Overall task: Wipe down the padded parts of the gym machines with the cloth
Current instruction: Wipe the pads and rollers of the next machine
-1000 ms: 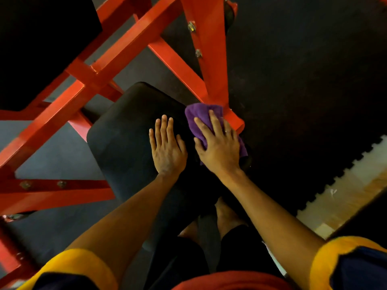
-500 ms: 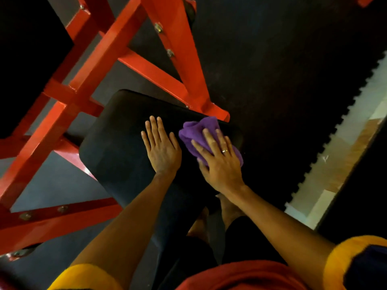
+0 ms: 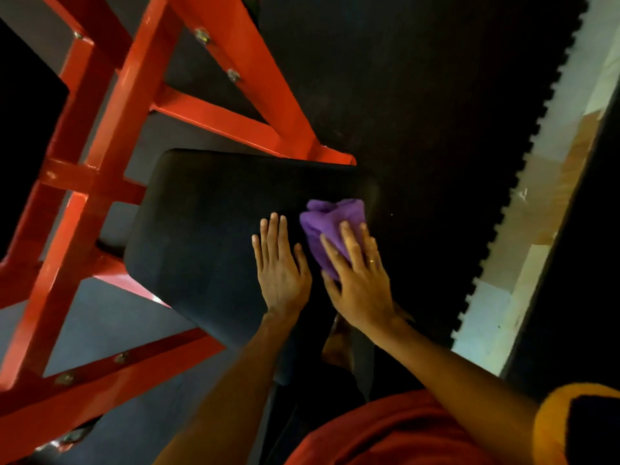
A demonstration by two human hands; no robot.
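One pad only is being worked, so I judge the task to be in its early or middle stretch: the crumpled purple cloth (image 3: 330, 223) lies on the black padded rectangular seat cushion (image 3: 208, 236), up in its far right corner, just inside the rounded edge. The right hand (image 3: 362, 280), a ring on one finger, lies flat on the cloth with straight, spread fingers, pressing it to the pad rather than gripping it. The left hand (image 3: 281, 270) rests just beside it, palm down on the bare pad, fingers straight and close together, holding nothing. The vinyl shows no sheen or streak that tells wiped from unwiped, so how much of this cushion is finished cannot be read; a second dark padded block (image 3: 23, 129) at the upper left looks untouched and probably remains to be done. As for room, the cloth has almost none to the right or ahead: the pad's edge is right there, the dark rubber floor mat (image 3: 419, 112) lies below it, and a foot of the red painted steel frame (image 3: 110, 129) sits just past the far edge. Leftward the broad pad surface lies open, though the left hand sits directly in that path and would need lifting first.
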